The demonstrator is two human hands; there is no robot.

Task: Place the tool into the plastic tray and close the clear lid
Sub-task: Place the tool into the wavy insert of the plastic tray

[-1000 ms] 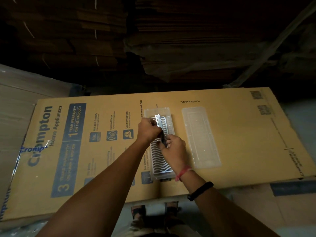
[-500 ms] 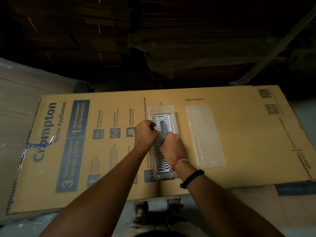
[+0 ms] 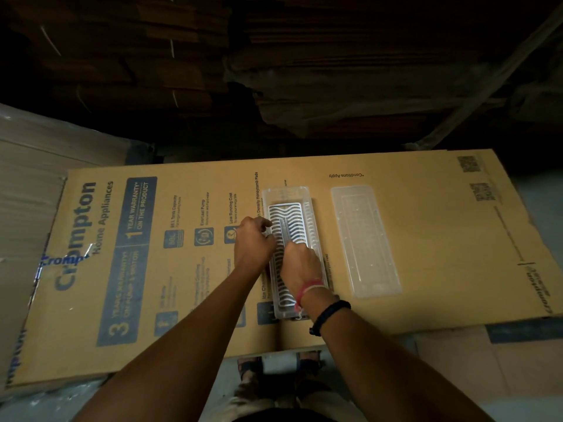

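Now both hands are down on the plastic tray (image 3: 307, 198), with the tool (image 3: 285, 231) lying flat in it.

Right hand (image 3: 301, 266) has its fingertips pinched on the near end of the slim metal tool, which runs lengthwise along the tray's wavy white insert; left hand (image 3: 254, 243) rests curled at the tray's left rim, and whether it grips anything cannot be told. The clear lid (image 3: 364, 242) lies off, just right of the tray, both near the middle of the flattened cardboard carton (image 3: 426, 226).
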